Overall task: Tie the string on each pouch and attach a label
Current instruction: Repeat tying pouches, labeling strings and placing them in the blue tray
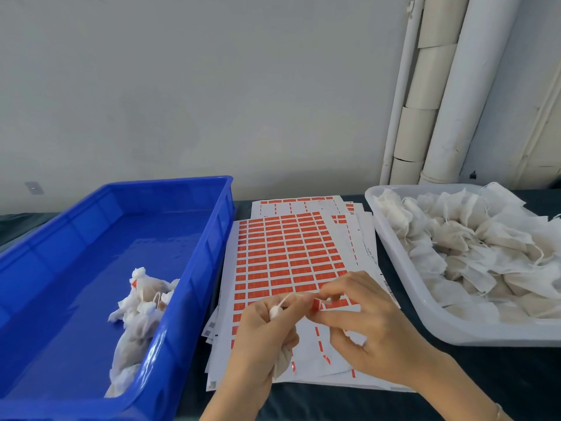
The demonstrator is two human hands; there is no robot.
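Label sheets [288, 253] cover dark table [516, 369] by wall [182, 86].

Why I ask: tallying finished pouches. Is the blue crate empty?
No, several white pouches with tied tops lie in the blue crate against its right wall.

pouch [280, 363] — mostly hidden in left hand [261, 335], label [316, 305] print unreadable

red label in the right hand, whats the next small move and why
Probably fold the red label shut over the string. The left hand grips the pouch, and its string runs up to the right hand, which pinches the label right at the string's end, so only the sticking looks left to do.
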